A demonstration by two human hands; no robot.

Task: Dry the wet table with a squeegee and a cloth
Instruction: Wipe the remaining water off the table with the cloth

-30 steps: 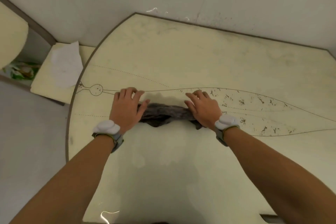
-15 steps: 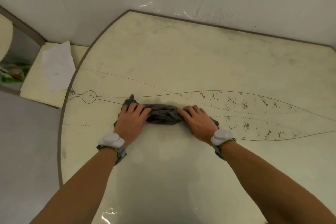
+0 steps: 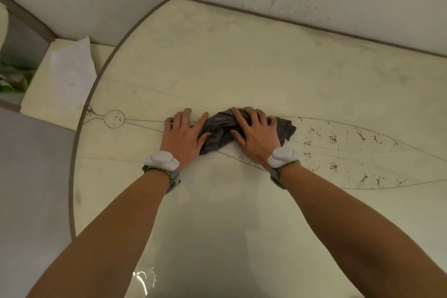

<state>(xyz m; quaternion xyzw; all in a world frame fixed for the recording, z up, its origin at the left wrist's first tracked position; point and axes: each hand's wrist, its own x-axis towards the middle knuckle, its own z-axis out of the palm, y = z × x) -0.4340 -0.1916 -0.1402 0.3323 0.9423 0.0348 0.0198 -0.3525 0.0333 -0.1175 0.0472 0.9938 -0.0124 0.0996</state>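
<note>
A bunched dark grey cloth (image 3: 223,128) lies near the middle of the cream table (image 3: 266,60), on its printed line pattern. My left hand (image 3: 182,135) lies flat at the cloth's left end, fingers straight, thumb side touching the fabric. My right hand (image 3: 256,133) presses down on the cloth's right half with spread fingers; a corner of cloth sticks out to its right. The near part of the table shines wet. No squeegee is in view.
White walls meet the table at its far edge. To the left, a lower cream ledge (image 3: 36,94) carries a crumpled white paper (image 3: 72,72). Green packaging (image 3: 12,80) lies beyond the ledge. The table's curved dark rim (image 3: 72,176) borders grey floor on the left.
Both hands have pushed the cloth to the right along the table, away from the printed circle. The cloth now bunches more under my right hand.
</note>
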